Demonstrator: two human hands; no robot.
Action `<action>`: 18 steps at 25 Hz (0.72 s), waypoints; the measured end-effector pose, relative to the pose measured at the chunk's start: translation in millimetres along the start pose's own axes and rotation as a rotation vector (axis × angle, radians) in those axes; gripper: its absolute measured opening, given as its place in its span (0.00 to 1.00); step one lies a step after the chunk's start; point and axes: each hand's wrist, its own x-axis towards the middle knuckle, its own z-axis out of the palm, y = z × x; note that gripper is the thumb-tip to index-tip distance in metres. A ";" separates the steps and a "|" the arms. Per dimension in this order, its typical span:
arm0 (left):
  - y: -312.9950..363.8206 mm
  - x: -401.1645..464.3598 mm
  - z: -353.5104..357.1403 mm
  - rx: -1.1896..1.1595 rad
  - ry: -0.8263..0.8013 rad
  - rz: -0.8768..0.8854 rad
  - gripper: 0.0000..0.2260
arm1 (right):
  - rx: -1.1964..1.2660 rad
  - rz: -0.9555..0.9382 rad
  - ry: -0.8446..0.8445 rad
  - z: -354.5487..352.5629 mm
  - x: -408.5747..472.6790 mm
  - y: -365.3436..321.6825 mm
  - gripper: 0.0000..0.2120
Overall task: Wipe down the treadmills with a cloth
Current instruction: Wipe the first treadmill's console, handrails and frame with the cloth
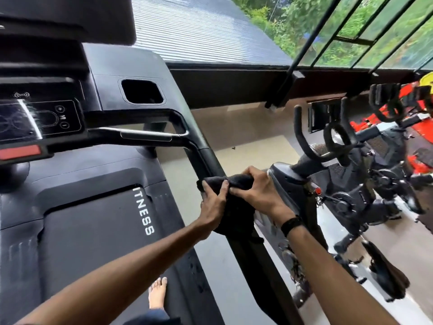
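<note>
Black plastic fills the left of the frame: we see the big black treadmill (pixel 98 207), with its flat dark control panel (pixel 39 118) at the upper left and a red strip (pixel 21 152) just under it. White letters (pixel 143 211) run down the front of the grey belt cover. At the bottom, our bare foot (pixel 157 293) stands on the treadmill deck.

In the middle of the frame, the black side handrail (pixel 206 160) slopes down from the panel. A soft black cloth (pixel 234 181) is wrapped over this rail. Our left hand (pixel 214 202) curls its fingers round the left end of the cloth. Our right hand (pixel 260 191) sits just beside it and pinches the right part of the cloth against the rail. A black wristband (pixel 291 225) is on the right wrist.

On the right stands a black exercise bike (pixel 356 184) on the pale floor (pixel 253 141). Green trees (pixel 351 26) show through the window at the upper right.
</note>
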 end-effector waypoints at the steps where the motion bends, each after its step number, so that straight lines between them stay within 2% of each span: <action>1: -0.4 -0.4 8.7 0.049 0.022 -0.019 0.45 | -0.004 0.004 -0.011 -2.2 1.2 5.6 0.18; 4: -10.1 3.9 19.5 0.126 0.094 -0.017 0.40 | 0.025 0.017 -0.073 -4.9 -1.3 16.6 0.16; 8: -30.4 1.6 24.6 0.090 0.110 0.010 0.48 | 0.051 -0.028 -0.119 -2.3 -12.9 25.6 0.16; 14: -99.1 -39.6 71.0 -0.039 0.152 0.049 0.50 | 0.085 -0.126 -0.277 -9.2 -69.9 62.4 0.14; 18: -132.7 -95.5 111.2 -0.091 0.257 0.070 0.43 | 0.130 -0.174 -0.284 -19.5 -135.2 87.4 0.14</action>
